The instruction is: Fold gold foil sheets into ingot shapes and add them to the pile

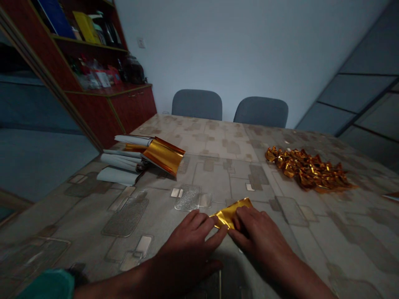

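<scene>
A small folded piece of gold foil paper [227, 215] lies at the near middle of the table, shiny side showing. My left hand [197, 234] is at its left end, the fingertips pressing on the foil's corner and the thumb lower down. From the right, my right hand [260, 230] grips the same piece between thumb and curled fingers, which cover its right part. Back on the left rests a loose stack of foil sheets [165, 153], some with pale undersides up. On the right lies a cluster of folded gold foil pieces [308, 168], several of them close together.
A patterned cloth [212, 141] covers the table [193, 174]. Two grey chairs [197, 104] stand at its far side, against a pale wall [218, 50]. A reddish cabinet [134, 106] with filled shelves is at the back left. Another foil edge [392, 196] shows at far right.
</scene>
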The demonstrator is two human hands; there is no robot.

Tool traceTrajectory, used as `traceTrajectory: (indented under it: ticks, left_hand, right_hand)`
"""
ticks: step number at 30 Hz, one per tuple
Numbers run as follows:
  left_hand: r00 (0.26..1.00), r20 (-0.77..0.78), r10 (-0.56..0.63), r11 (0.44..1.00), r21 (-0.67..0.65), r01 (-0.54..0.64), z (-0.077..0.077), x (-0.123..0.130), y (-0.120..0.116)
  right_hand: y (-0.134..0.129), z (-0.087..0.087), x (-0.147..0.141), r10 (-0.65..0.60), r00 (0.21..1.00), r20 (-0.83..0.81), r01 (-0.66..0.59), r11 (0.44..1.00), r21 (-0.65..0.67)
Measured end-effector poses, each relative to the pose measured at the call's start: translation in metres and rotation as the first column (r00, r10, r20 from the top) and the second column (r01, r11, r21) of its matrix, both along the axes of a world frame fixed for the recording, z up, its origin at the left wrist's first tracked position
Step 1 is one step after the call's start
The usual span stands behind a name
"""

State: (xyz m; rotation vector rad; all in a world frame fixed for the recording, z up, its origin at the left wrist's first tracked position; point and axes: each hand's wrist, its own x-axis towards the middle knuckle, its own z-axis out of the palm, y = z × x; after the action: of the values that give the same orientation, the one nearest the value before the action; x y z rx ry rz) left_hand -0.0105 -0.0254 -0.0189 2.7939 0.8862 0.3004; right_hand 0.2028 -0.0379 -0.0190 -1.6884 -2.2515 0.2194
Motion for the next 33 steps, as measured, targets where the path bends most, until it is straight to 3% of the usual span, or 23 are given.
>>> traceTrajectory:
  ticks: [8,12,15,22,28,33]
  left_hand:
    - [0.995,0.092,-0.037,0.999,0.029,0.035,-0.011,-0.004,0.003]
    - [0.995,0.089,-0.044,0.999,0.015,0.043,-0.01,-0.005,0.004]
    - [0.997,0.069,-0.034,0.999,0.014,0.033,-0.011,-0.005,0.003]
    - [0.999,0.016,-0.04,0.999,0.002,0.04,-0.009,-0.004,0.002]
    - [0.998,-0.032,-0.052,0.996,0.077,0.054,-0.004,-0.011,0.01]
    - [0.997,-0.038,-0.062,0.996,0.056,0.064,-0.003,-0.017,0.01]
  right_hand:
    - [0.01,0.006,0.017,0.047,0.978,-0.203,-0.091,0.973,-0.213]
    - [0.009,0.013,0.014,0.179,0.933,-0.311,-0.233,0.961,-0.146]
    - [0.005,0.017,0.005,0.263,0.933,-0.244,-0.293,0.952,-0.093]
    - [-0.002,0.02,-0.004,0.212,0.976,-0.041,-0.215,0.966,-0.141]
    - [0.003,0.012,-0.001,0.217,0.976,-0.02,-0.218,0.969,-0.114]
    - [0.006,0.008,0.0,0.226,0.974,0.019,-0.224,0.972,-0.072]
